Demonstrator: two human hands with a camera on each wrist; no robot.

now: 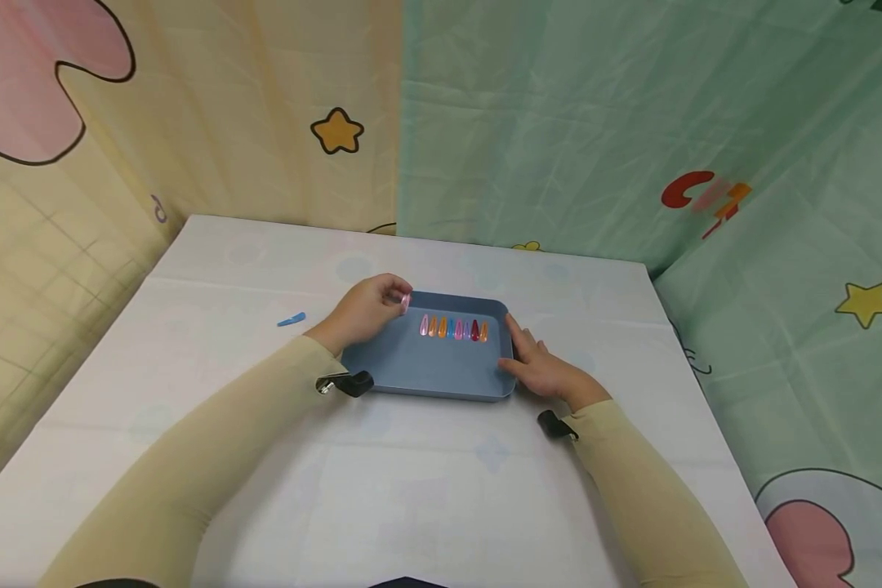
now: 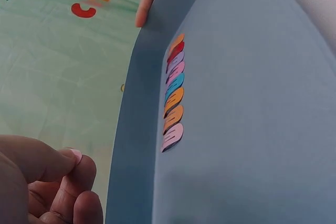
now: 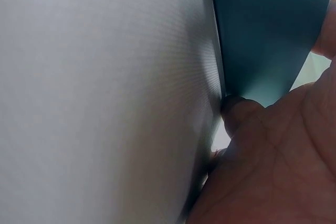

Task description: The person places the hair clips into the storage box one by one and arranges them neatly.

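Note:
My left hand (image 1: 367,310) pinches a pink snap hair clip (image 1: 406,302) between thumb and fingertips, over the upper left edge of a blue-grey tray (image 1: 426,371). Only the clip's tip shows in the left wrist view, most of it hidden by the fingers. Inside the tray several colourful hair clips (image 2: 174,95) lie side by side in a row: pink, orange, blue, purple and red. My right hand (image 1: 544,369) holds the tray's right side, thumb over the rim and fingers along the outer wall. In the right wrist view its fingers touch the tray wall (image 3: 268,30).
A single blue hair clip (image 1: 291,319) lies on the white tablecloth (image 1: 412,490) left of the tray, beyond the left forearm. Patterned curtains (image 1: 559,122) hang behind the table and at both sides.

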